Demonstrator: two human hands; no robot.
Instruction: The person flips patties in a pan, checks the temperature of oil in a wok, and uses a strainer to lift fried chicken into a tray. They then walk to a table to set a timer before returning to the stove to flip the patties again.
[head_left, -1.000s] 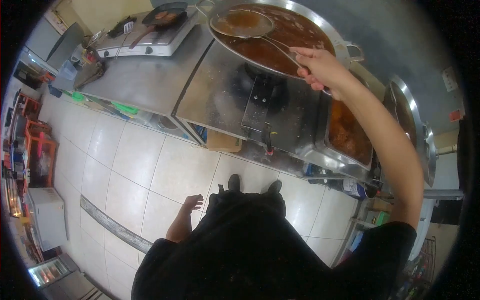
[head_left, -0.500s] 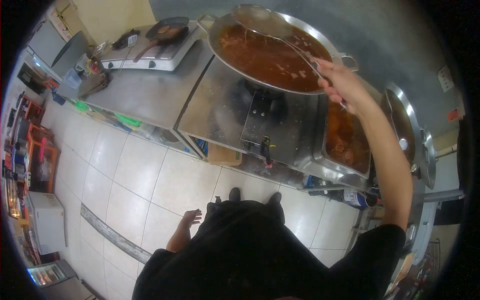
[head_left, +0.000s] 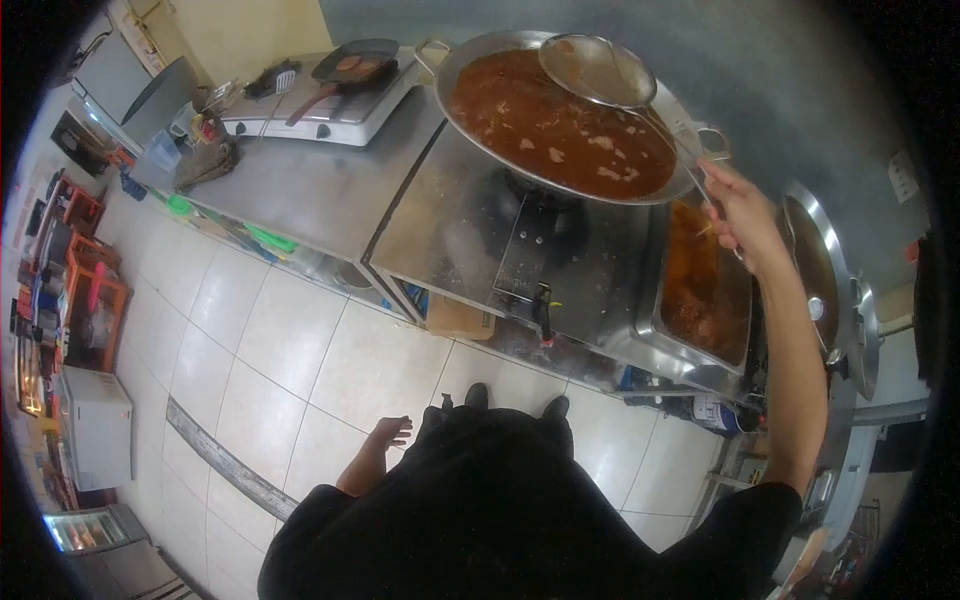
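My right hand (head_left: 745, 215) is closed round the long handle of a round mesh strainer (head_left: 598, 70). The strainer's head hangs over the right back part of a wide two-handled wok (head_left: 470, 130). Reddish-brown broth (head_left: 540, 110) fills the wok, with pale bits floating near its front right. Below my right hand, a deep steel tray (head_left: 655, 325) holds orange-brown liquid with a crumbly mass at its near end. My left hand (head_left: 388, 433) hangs low at my side over the floor, fingers apart, with nothing in it.
A white stove (head_left: 370, 125) at the left bears a dark square pan (head_left: 350, 62) and a slotted turner (head_left: 285, 82). Under the wok, a burner valve (head_left: 542, 315) sticks out at the counter's front. Another large pan (head_left: 815, 265) stands at the right.
My right hand has moved right and toward me, carrying the strainer. Its head has shifted from the wok's back rim to the right. My left hand stays low at my side.
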